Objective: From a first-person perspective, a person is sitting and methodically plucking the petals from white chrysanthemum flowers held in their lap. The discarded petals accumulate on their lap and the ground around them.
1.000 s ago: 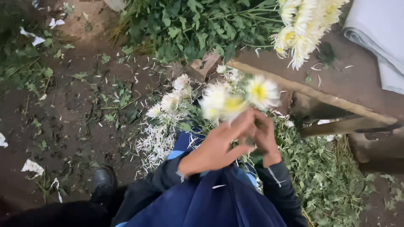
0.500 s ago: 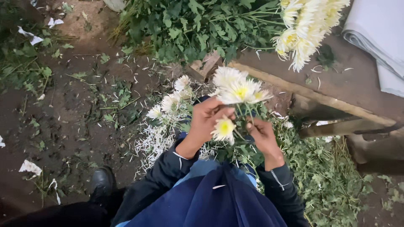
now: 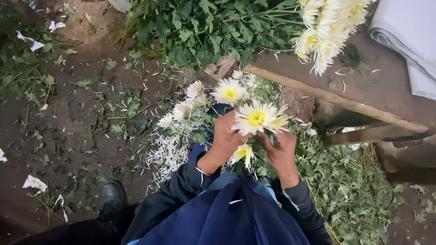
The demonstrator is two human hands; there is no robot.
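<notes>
Left hand (image 3: 227,136) closed around daisies (image 3: 256,119), bunch upright above lap. Right hand (image 3: 280,152) fingers curled on stems beside it. More daisies (image 3: 324,31) on bench (image 3: 363,90) far edge.

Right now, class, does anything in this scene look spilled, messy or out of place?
Yes. White petals lie scattered on the dirt floor left of the hands, and stripped leaves are heaped under the wooden bench. Torn paper scraps dot the ground too.
</notes>
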